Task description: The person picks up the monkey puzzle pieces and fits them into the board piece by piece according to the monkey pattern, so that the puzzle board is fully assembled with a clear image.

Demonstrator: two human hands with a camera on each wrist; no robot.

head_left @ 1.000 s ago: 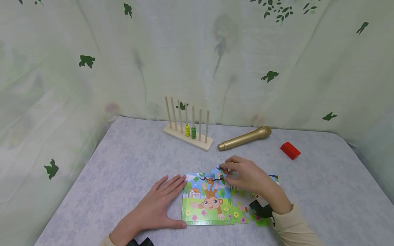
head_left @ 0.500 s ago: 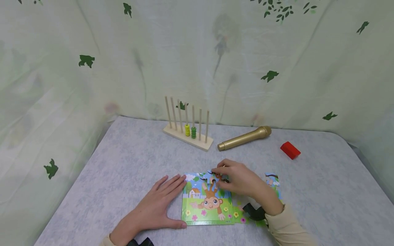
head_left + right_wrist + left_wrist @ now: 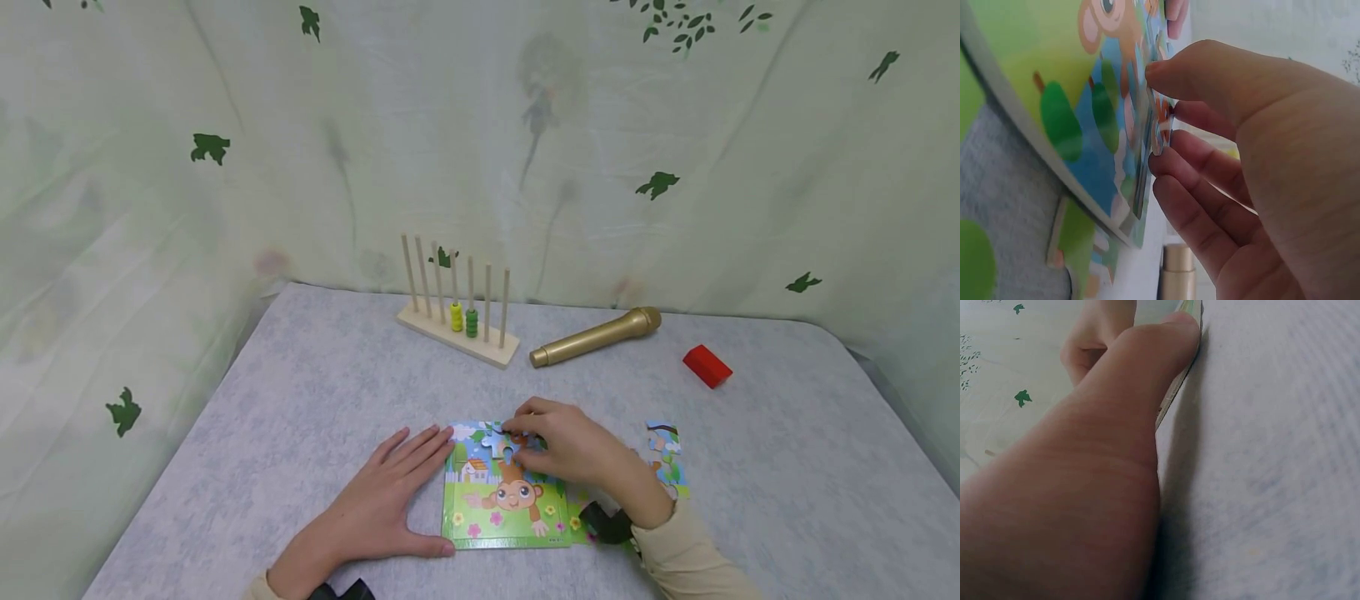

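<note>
A square puzzle board (image 3: 487,518) with a printed monkey, house and flowers lies flat at the table's front. My left hand (image 3: 386,500) rests beside it, fingers straight, with fingertips and thumb tip at its left edge. My right hand (image 3: 572,442) pinches a jigsaw piece (image 3: 495,443) over the upper part of the board, thumb below and fingers above. In the right wrist view that piece (image 3: 1161,128) stands between thumb and fingertips, close over the board's surface. The left wrist view shows my left thumb (image 3: 1179,337) against the board's edge.
Loose puzzle pieces (image 3: 664,450) lie right of the board, partly under my right wrist. Behind stand a wooden peg stand (image 3: 457,337) with yellow and green beads, a gold toy microphone (image 3: 596,337) and a red block (image 3: 707,367). A printed curtain (image 3: 480,150) hangs behind the table.
My right hand has moved left and slightly down with the piece, now over the board's upper middle. The loose pieces at right have come into view. My left hand has stayed put.
</note>
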